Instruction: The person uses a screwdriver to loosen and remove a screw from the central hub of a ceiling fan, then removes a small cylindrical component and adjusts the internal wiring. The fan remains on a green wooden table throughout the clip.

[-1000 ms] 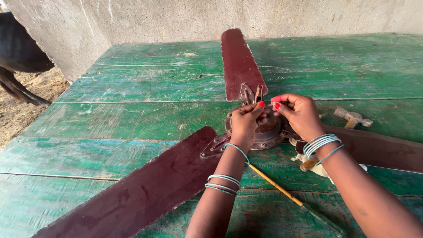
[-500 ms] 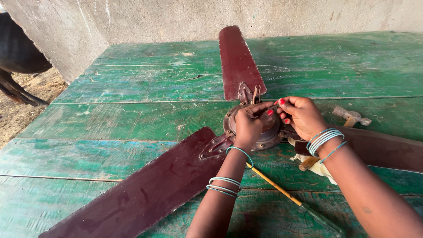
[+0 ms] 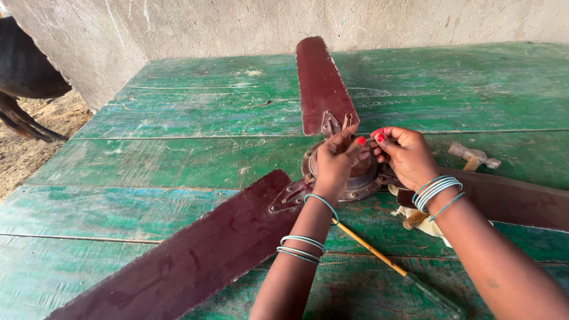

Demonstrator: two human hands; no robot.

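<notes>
Both hands, left (image 3: 335, 166) and right (image 3: 406, 155), pinch closed over the fan hub (image 3: 361, 175) on the green bench (image 3: 178, 160), a screwdriver (image 3: 397, 268) and hammer (image 3: 473, 156) lying nearby.

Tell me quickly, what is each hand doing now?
Left hand: fingers curled over the fan motor hub; whether it holds anything cannot be told.
Right hand: fingertips pinched together above the hub; on what cannot be told.
</notes>
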